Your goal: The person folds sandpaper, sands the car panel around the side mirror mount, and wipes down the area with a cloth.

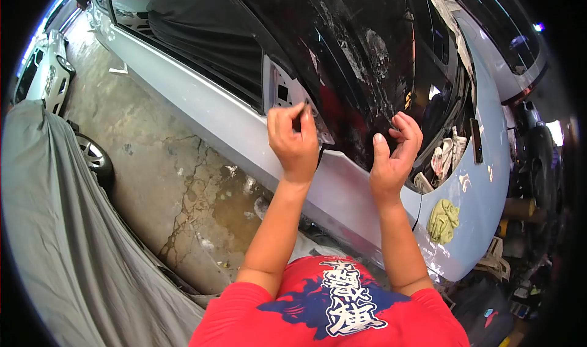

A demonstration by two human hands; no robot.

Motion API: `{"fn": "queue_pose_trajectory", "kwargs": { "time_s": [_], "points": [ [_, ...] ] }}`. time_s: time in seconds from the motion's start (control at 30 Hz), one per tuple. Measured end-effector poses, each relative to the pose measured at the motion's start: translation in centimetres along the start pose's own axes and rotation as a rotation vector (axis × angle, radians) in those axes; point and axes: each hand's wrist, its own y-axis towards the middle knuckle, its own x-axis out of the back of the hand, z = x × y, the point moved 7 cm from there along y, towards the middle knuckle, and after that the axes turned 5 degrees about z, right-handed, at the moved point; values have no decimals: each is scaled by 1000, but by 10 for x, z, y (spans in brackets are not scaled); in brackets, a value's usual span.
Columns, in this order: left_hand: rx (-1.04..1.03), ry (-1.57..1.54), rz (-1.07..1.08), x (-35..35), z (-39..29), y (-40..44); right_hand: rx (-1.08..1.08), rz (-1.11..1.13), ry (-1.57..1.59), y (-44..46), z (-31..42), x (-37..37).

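Black glass looks slick, fragile, best taken edgewise. Your left hand pinches, contents unclear; your right hand curls loosely apart.

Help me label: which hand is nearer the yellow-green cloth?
Right. The right hand is higher in view, apart from the cloth; the left hand is farther away, leftward.

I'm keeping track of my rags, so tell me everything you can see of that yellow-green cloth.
The yellow-green cloth looks like soft fabric, crumpled into a loose heap with shadowed folds. It lies on the car's pale blue bodywork, lower and further right in view than the right hand, which doesn't touch it.
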Motion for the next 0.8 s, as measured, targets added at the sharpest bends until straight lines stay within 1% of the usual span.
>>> {"fn": "queue_pose_trajectory", "kwargs": {
  "time_s": [0.03, 0.07, 0.17, 0.2, 0.3, 0.33, 0.47, 0.57, 0.6, 0.7, 0.8],
  "points": [
    [-32, 27, 10, 0, 0, -4, 10, 4, -4, 2, 0, 0],
    [48, -30, 19, -1, 8, -8, 18, 6, -8, 2, 2, 0],
    [36, -1, -11, -1, -5, 15, -3, 13, -10, -1, 4, 1],
    [54, -42, -27, -2, -3, 15, -10, 7, -6, -1, 4, 1],
    [-8, 16, 6, 1, 0, 0, 18, 11, -20, -1, 3, 0],
    [83, -41, 11, 0, 4, -3, 20, 12, -23, 1, 4, 0],
    [5, -14, -11, -1, -5, 14, -4, 28, -34, -2, 4, 0],
    [1, -2, 29, 1, 3, -5, 16, 25, -15, 2, 3, -1],
    [19, -17, 27, 2, 1, -3, 25, 32, -15, 3, 3, -1],
    [-21, -8, 5, -2, -4, 10, 3, 46, -19, 0, 3, 0],
    [-8, -17, 1, 1, -4, 2, 8, 42, -23, 0, 3, 0]
  ]
}}
